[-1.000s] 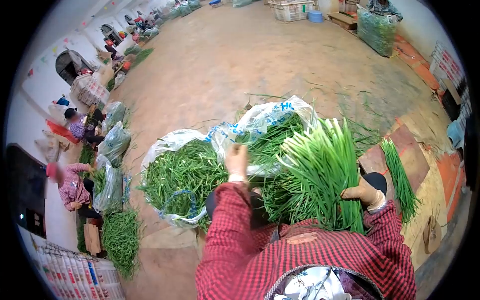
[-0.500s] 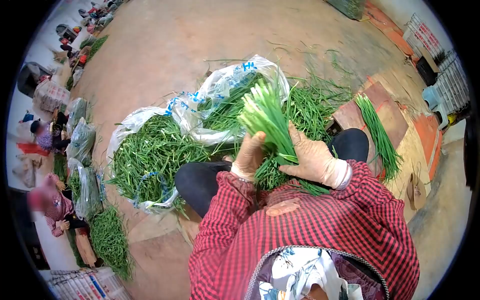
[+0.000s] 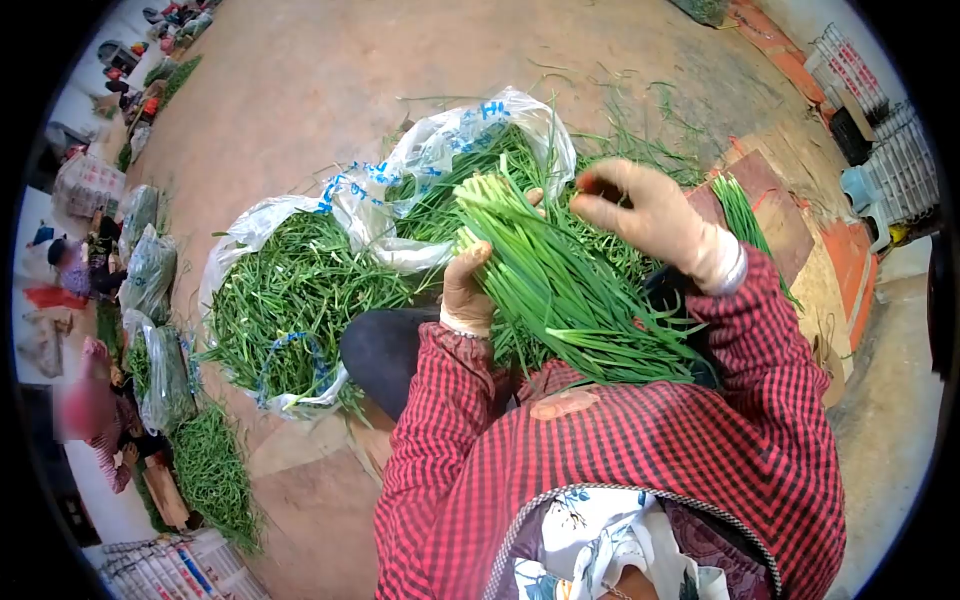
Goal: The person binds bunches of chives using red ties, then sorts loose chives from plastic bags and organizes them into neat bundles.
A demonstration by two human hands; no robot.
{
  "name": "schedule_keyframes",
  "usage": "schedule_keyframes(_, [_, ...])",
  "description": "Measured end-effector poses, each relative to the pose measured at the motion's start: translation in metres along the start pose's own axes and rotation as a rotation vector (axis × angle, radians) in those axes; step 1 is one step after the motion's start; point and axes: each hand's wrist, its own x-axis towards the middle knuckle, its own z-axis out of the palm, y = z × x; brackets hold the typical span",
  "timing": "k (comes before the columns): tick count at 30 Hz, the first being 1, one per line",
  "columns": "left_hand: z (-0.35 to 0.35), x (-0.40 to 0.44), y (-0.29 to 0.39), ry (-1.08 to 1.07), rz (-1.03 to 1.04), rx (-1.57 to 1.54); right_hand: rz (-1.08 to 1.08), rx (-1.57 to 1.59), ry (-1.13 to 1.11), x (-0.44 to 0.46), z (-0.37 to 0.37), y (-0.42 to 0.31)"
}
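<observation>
Our left hand (image 3: 467,287) grips a bunch of green stalks (image 3: 565,270), held aslant in front of our checked jacket (image 3: 640,440); our right hand (image 3: 645,213) hovers just beside it, fingers curled, thumb slightly apart.

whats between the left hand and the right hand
In the head view, the bunch of green stalks, gripped by the left hand, lies between it and the right hand.

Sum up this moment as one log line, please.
left hand: holding green bunch near pale ends | right hand: raised beside it | plastic bags: open, loose greens inside
</observation>
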Motion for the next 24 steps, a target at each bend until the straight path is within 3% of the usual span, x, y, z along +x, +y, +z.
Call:
schedule_keyframes(7, [-0.024, -0.001, -0.002, -0.014, -0.098, -0.076, 0.273, 0.436, -0.240, 0.063, 0.020, -0.003])
schedule_keyframes(10, [-0.025, -0.001, -0.001, -0.049, -0.116, -0.063, 0.362, 0.299, -0.377, 0.076, 0.020, 0.000])
schedule_keyframes(14, [-0.027, 0.000, -0.001, 0.032, -0.175, -0.051, 0.398, 0.427, -0.451, 0.076, 0.009, -0.017])
schedule_keyframes(20, [-0.016, 0.006, -0.004, -0.020, -0.105, -0.027, 0.378, 0.578, -0.346, 0.073, 0.016, -0.004])
schedule_keyframes(22, [-0.011, 0.008, -0.002, -0.025, -0.052, -0.015, 0.352, 0.622, -0.099, 0.075, 0.018, 0.014])
schedule_keyframes(24, [-0.013, 0.008, 0.000, -0.089, -0.055, -0.003, 0.355, 0.496, -0.091, 0.079, 0.011, 0.034])
